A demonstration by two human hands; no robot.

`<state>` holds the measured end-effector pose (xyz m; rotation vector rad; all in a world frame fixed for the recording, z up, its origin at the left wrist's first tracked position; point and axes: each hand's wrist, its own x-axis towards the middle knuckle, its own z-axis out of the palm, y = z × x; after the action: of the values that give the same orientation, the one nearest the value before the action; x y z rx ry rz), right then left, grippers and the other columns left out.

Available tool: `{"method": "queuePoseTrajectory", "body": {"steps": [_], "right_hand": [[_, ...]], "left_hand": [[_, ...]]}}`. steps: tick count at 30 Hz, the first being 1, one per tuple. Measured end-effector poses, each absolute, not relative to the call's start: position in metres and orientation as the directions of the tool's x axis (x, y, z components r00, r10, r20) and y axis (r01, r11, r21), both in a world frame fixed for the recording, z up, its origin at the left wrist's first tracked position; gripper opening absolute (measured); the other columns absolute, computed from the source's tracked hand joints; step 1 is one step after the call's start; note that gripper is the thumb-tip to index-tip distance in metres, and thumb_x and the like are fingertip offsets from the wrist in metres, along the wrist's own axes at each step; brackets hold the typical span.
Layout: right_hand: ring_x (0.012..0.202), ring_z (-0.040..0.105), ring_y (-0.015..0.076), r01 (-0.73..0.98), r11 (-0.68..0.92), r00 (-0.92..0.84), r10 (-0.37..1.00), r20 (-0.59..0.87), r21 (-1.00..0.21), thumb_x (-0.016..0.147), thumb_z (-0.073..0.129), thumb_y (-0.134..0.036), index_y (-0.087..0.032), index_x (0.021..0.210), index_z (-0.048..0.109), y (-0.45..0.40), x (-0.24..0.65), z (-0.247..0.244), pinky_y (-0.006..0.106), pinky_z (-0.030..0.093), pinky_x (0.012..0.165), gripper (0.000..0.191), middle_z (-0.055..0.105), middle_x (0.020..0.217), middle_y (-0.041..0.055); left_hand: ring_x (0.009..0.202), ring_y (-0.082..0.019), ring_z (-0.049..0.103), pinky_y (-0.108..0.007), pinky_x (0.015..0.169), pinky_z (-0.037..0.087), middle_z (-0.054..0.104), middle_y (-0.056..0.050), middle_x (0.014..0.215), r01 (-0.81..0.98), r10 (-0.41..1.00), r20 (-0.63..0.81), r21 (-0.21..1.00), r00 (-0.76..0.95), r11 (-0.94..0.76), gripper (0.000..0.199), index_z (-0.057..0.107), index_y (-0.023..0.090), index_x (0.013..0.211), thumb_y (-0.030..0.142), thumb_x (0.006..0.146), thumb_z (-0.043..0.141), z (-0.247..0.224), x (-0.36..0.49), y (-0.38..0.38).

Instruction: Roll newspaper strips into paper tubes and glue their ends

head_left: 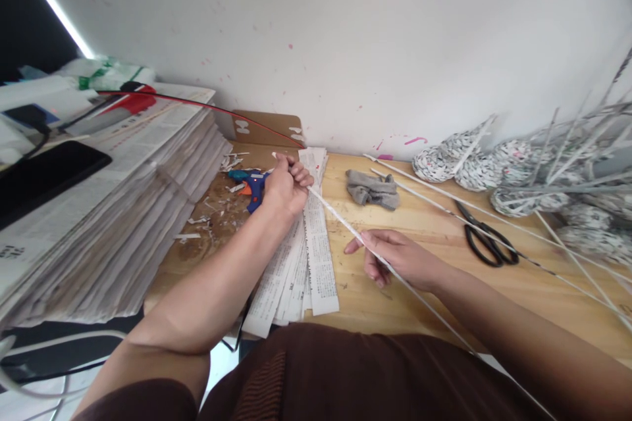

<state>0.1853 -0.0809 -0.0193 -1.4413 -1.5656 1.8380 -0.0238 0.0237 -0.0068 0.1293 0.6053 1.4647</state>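
A long thin white paper rod (pixel 336 213) slants from my left hand down to the lower right. My left hand (pixel 290 183) is closed around its upper end, above the newspaper strips. Farther down, my right hand (pixel 390 255) pinches the rod between thumb and fingers, over the wooden table (pixel 355 289). Cut newspaper strips (pixel 323 270) lie fanned out between my forearms. Just left of my left hand rests a blue glue gun (pixel 255 191) with an orange part, partly hidden by the hand.
A tall newspaper stack (pixel 162 210) bears a black phone (pixel 59 174) at the left. Grey cloth (pixel 372 189), black scissors (pixel 486 240) and long paper rods (pixel 444 200) lie right of the hands. Woven paper pieces (pixel 478 161) stand by the wall. Paper scraps litter the left side.
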Motion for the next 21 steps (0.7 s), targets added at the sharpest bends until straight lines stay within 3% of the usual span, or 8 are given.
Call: {"method": "queuePoseTrajectory", "body": {"steps": [4, 6, 9, 11, 14, 17, 19, 21], "right_hand": [[0.042, 0.047, 0.0101, 0.428, -0.25, -0.415, 0.8, -0.434, -0.869, 0.091, 0.041, -0.057, -0.016, 0.086, 0.06, -0.083, 0.188, -0.022, 0.024, 0.042, 0.047, 0.045, 0.051, 0.049, -0.0034], [0.045, 0.049, 0.0107, 0.462, -0.194, -0.399, 0.826, -0.399, -0.865, 0.092, 0.042, -0.054, -0.016, 0.091, 0.061, -0.083, 0.185, -0.022, 0.024, 0.043, 0.049, 0.042, 0.053, 0.053, -0.0025], [0.046, 0.05, 0.0105, 0.473, -0.123, -0.386, 0.861, -0.33, -0.873, 0.093, 0.042, -0.051, -0.017, 0.097, 0.062, -0.078, 0.174, -0.019, 0.023, 0.042, 0.049, 0.04, 0.054, 0.057, -0.002], [0.042, 0.046, 0.0094, 0.45, -0.104, -0.385, 0.874, -0.298, -0.887, 0.093, 0.042, -0.052, -0.017, 0.089, 0.061, -0.071, 0.166, -0.019, 0.022, 0.038, 0.046, 0.04, 0.052, 0.053, -0.003], [0.035, 0.035, 0.0078, 0.248, -0.256, -0.458, 0.819, -0.346, -0.934, 0.091, 0.044, -0.055, -0.018, 0.077, 0.054, -0.06, 0.158, -0.023, 0.021, 0.032, 0.04, 0.04, 0.041, 0.043, -0.0073], [0.032, 0.028, 0.008, 0.007, -0.475, -0.6, 0.702, -0.384, -0.88, 0.089, 0.046, -0.057, -0.021, 0.077, 0.048, -0.053, 0.155, -0.027, 0.02, 0.027, 0.037, 0.038, 0.029, 0.039, -0.0112], [0.033, 0.032, 0.0088, 0.013, -0.493, -0.62, 0.679, -0.393, -0.87, 0.09, 0.043, -0.059, -0.021, 0.08, 0.05, -0.053, 0.155, -0.026, 0.021, 0.029, 0.038, 0.04, 0.032, 0.04, -0.0106], [0.036, 0.038, 0.0088, 0.134, -0.366, -0.548, 0.747, -0.377, -0.921, 0.089, 0.045, -0.06, -0.019, 0.083, 0.055, -0.054, 0.156, -0.022, 0.022, 0.034, 0.041, 0.043, 0.041, 0.044, -0.0079]], "left_hand": [[0.036, -0.006, 0.027, -0.017, 0.036, 0.022, 0.027, 0.007, 0.046, -0.887, 0.951, -0.308, 0.445, -0.02, 0.125, 0.046, 0.041, 0.018, 0.063, 0.051, 0.094, 0.035, -0.006, -0.024, 0.023], [0.036, -0.006, 0.026, -0.017, 0.036, 0.023, 0.027, 0.007, 0.046, -0.885, 0.95, -0.31, 0.449, -0.027, 0.122, 0.046, 0.041, 0.018, 0.063, 0.051, 0.093, 0.036, -0.006, -0.022, 0.022], [0.036, -0.006, 0.027, -0.017, 0.036, 0.023, 0.027, 0.007, 0.047, -0.879, 0.95, -0.311, 0.458, -0.019, 0.132, 0.046, 0.041, 0.017, 0.063, 0.051, 0.094, 0.035, -0.007, -0.019, 0.02], [0.036, -0.006, 0.027, -0.017, 0.037, 0.023, 0.027, 0.007, 0.047, -0.876, 0.952, -0.305, 0.461, -0.007, 0.141, 0.046, 0.041, 0.017, 0.064, 0.051, 0.094, 0.034, -0.007, -0.017, 0.018], [0.036, -0.006, 0.027, -0.016, 0.037, 0.022, 0.027, 0.007, 0.047, -0.886, 0.957, -0.29, 0.442, 0.005, 0.138, 0.045, 0.041, 0.017, 0.065, 0.05, 0.095, 0.032, -0.006, -0.017, 0.017], [0.036, -0.005, 0.027, -0.016, 0.037, 0.022, 0.027, 0.007, 0.048, -0.899, 0.963, -0.27, 0.418, 0.016, 0.132, 0.045, 0.042, 0.017, 0.065, 0.05, 0.095, 0.032, -0.005, -0.019, 0.019], [0.036, -0.005, 0.026, -0.017, 0.036, 0.022, 0.026, 0.007, 0.048, -0.9, 0.964, -0.266, 0.419, 0.005, 0.12, 0.044, 0.041, 0.017, 0.066, 0.051, 0.094, 0.035, -0.005, -0.02, 0.02], [0.037, -0.006, 0.027, -0.017, 0.036, 0.023, 0.026, 0.007, 0.048, -0.898, 0.963, -0.268, 0.427, -0.016, 0.104, 0.044, 0.041, 0.018, 0.065, 0.052, 0.093, 0.037, -0.005, -0.021, 0.02]]}}
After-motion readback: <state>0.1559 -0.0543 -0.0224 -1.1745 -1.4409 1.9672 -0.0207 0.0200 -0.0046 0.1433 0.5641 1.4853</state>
